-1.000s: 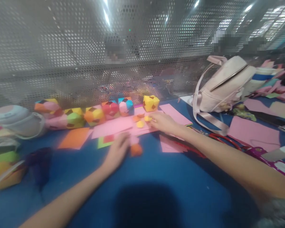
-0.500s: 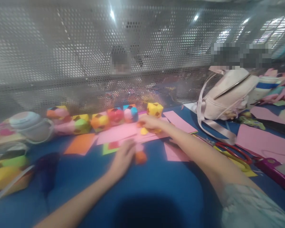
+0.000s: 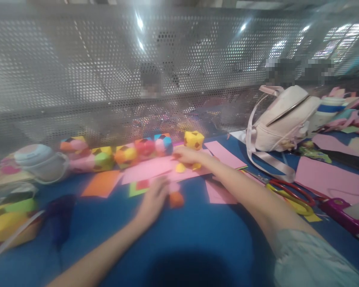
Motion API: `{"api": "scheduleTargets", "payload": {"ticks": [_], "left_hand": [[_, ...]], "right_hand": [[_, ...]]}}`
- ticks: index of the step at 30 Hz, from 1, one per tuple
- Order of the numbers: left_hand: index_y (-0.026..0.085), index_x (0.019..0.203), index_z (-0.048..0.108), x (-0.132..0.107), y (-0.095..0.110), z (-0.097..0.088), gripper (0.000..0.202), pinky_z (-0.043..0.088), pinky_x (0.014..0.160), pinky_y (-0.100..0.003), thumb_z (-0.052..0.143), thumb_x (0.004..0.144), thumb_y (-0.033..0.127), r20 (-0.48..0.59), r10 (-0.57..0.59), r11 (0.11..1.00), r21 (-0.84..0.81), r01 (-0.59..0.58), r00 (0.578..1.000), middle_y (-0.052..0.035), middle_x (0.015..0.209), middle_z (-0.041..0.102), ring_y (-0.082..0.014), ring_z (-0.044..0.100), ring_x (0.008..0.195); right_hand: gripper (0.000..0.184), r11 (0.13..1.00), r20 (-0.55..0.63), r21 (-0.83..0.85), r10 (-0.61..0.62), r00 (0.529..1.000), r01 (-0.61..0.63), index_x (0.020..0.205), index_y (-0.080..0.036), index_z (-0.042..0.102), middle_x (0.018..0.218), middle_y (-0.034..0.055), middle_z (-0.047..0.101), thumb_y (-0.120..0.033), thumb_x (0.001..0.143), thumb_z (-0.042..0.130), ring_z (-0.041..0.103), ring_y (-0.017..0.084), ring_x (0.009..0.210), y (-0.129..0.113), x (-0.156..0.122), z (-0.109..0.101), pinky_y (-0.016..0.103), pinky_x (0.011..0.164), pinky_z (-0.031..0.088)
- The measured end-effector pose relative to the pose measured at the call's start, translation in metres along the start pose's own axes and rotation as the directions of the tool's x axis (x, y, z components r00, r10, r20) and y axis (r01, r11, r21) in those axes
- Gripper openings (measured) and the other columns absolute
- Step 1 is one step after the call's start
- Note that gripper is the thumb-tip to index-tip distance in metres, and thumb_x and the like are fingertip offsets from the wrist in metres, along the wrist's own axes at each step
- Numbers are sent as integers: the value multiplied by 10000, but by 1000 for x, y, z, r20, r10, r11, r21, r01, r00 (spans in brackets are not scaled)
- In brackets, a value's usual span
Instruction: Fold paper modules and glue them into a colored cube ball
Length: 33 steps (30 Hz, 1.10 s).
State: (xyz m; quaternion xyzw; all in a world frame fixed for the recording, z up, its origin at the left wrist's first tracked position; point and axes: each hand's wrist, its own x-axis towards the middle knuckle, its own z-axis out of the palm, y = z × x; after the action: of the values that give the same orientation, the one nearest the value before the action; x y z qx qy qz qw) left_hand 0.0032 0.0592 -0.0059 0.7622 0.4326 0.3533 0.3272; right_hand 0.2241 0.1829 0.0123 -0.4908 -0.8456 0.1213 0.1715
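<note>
My left hand rests low over the blue table, blurred, its fingers loosely stretched out. Right beside its fingertips lies a small folded paper piece, orange with a pink part behind. A green paper with a red square on it lies just left of that hand. Farther forward, my right hand bends its fingers down together over the pink paper sheets; what they hold, if anything, is hidden. Small yellow folded pieces lie under it. A yellow folded paper ball stands just behind.
Several multicoloured paper balls line the back by a perforated metal screen. A white lidded container and a dark hot glue gun are at left. Scissors, a pale backpack and a magenta tool are at right.
The view has shifted slightly. Both hands keep nearly the same places over the papers; no piece has visibly been moved.
</note>
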Motion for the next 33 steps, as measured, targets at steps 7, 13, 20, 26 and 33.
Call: {"api": "scheduleTargets", "payload": {"ticks": [7,13,20,26,33], "left_hand": [[195,1004,608,1,2,0,267,357,1031,-407,417,885,338,-15,-6,1000,-12,6,1000,-104,1230,579,-224,506,1174],[191,1006,598,1,1,-1,270,356,1032,-403,399,891,333,-12,-6,1000,-5,6,1000,-103,1241,569,-219,502,1177],[172,1091,556,16,7,-17,324,449,909,-366,415,869,361,-55,54,995,86,-49,997,-116,1208,580,-224,562,1068],[185,898,645,42,17,-22,287,459,765,-322,472,831,404,51,40,969,241,-52,998,-72,940,665,-215,609,844],[184,514,615,73,27,13,246,376,610,-286,587,700,343,101,61,941,325,-90,993,-28,516,537,-188,525,599]], "right_hand": [[168,985,-159,47,173,972,-167,997,-128,609,994,54,639,-227,874,551,603,162,895,7,-1,-5,340,797,486],[229,956,-235,126,288,928,-265,1050,-139,587,1051,60,615,-295,887,548,607,170,908,3,2,-15,376,791,514],[245,922,-293,290,342,893,-258,867,-101,684,927,77,687,-44,767,467,627,163,845,-18,-27,-44,274,745,500],[171,889,-121,406,280,952,-210,812,-128,692,841,50,719,-81,734,547,654,141,764,-46,-82,-42,247,718,509],[194,898,-74,378,271,960,-224,797,-151,685,847,48,728,-43,731,537,666,159,789,-54,-111,-10,280,752,508]]}}
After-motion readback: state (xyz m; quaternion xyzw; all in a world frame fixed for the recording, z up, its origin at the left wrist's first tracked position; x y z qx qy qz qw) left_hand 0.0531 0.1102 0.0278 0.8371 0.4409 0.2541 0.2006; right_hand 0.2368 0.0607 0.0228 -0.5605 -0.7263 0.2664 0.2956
